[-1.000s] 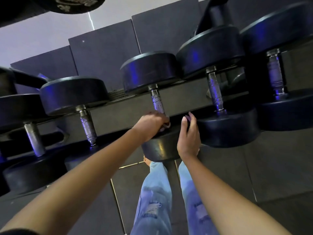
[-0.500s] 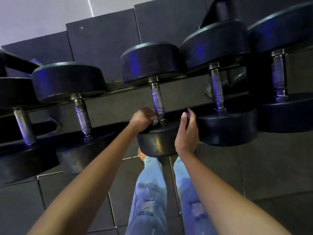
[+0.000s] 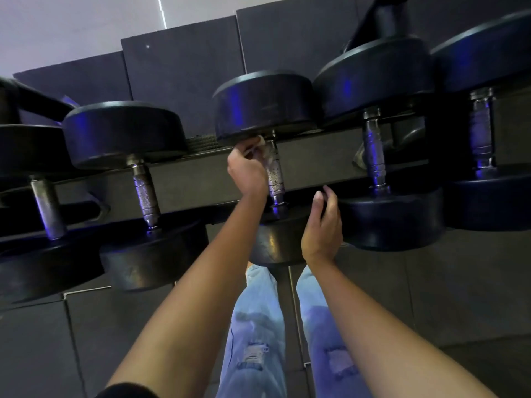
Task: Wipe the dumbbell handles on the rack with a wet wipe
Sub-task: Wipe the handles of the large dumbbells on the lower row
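Several black dumbbells with knurled metal handles lie across the rack [image 3: 201,179]. My left hand [image 3: 247,168] grips a pale wet wipe [image 3: 263,146] wrapped round the far end of the middle dumbbell's handle [image 3: 275,179], just under its far head [image 3: 264,104]. My right hand [image 3: 321,225] rests with relaxed fingers against the near head [image 3: 275,245] of that same dumbbell, beside the near head of the dumbbell to its right.
Dumbbell handles stand to the left [image 3: 145,196] and to the right [image 3: 373,156], with another at far right [image 3: 482,133]. Dark wall panels [image 3: 178,70] rise behind the rack. My legs in light jeans [image 3: 258,326] stand on grey floor tiles [image 3: 431,297] below.
My left hand has slid with the wipe from the near end of the middle handle up to its far end. My right hand stays at the near head.
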